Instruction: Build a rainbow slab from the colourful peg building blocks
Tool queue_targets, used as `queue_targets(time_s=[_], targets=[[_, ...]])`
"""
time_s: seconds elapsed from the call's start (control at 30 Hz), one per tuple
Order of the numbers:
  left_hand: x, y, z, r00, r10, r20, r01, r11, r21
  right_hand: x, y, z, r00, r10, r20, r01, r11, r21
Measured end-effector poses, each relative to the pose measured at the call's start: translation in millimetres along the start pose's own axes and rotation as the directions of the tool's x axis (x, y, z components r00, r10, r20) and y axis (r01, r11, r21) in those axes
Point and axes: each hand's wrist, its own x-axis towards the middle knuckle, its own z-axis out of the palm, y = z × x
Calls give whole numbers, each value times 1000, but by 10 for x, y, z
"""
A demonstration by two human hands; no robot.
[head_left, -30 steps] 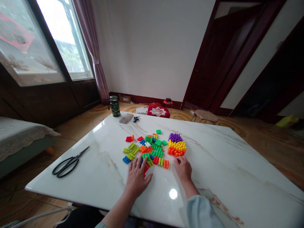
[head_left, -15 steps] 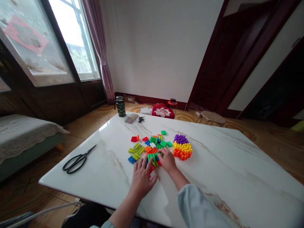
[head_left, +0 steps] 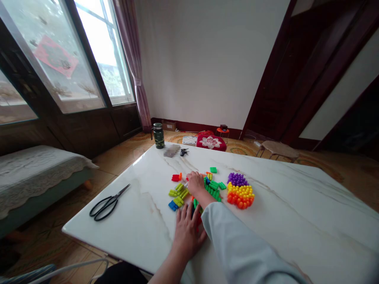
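Observation:
My left hand (head_left: pixel 187 230) lies with fingers spread at the near edge of a pile of small coloured plastic pieces, touching red and green ones. My right hand (head_left: pixel 197 185) reaches across into the pile's far left part, fingers bent downward; what they pinch, if anything, is hidden. Green pieces (head_left: pixel 213 193) lie grouped right of that wrist. Yellow-green pieces (head_left: pixel 179 190) and a blue piece (head_left: pixel 173 205) are to the left, with red pieces (head_left: pixel 175 178) behind them. Farther right sits a grouped cluster of purple, yellow and orange round-tipped pieces (head_left: pixel 240 192).
Black-handled scissors (head_left: pixel 108 204) lie at the left of the white marbled table (head_left: pixel 142 232). At its far edge stand a camouflage bottle (head_left: pixel 158 136), a blurred-out item (head_left: pixel 171 150) and keys (head_left: pixel 184 152). A stool (head_left: pixel 276 148) stands beyond the table.
My right hand has moved left and away from me, from the pile's right side to its far left part. My left hand stays spread at the near edge. The view has shifted slightly.

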Motion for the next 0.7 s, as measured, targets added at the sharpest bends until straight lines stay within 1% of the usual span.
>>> queue_targets(time_s=[0.1,0.23,0.3,0.37,0.5,0.6,0.63,0.7], targets=[[-6,10,-8,1000,-16,19,17,1000,-21,216,25,-6,993,45,106,-41,998,-42],[-11,11,3,1000,-13,6,13,999,-33,445,33,45,980,60,188,-54,998,-39],[-13,4,10,1000,-6,-7,5,999,-31,509,25,79,977,73,198,-67,997,-34],[-16,-4,14,1000,5,-18,-5,1000,-29,532,22,101,981,81,177,-78,997,-20],[-25,-13,4,999,22,-48,-23,999,-26,466,97,57,993,91,74,-93,995,30],[-23,-6,-2,996,35,-79,-37,999,-15,327,274,-52,993,115,-3,-115,991,69],[-21,-2,0,995,37,-88,-38,999,-9,263,355,-94,991,132,-4,-131,987,98],[-16,3,12,994,34,-104,-35,999,-1,113,529,-174,985,162,58,-169,972,165]])
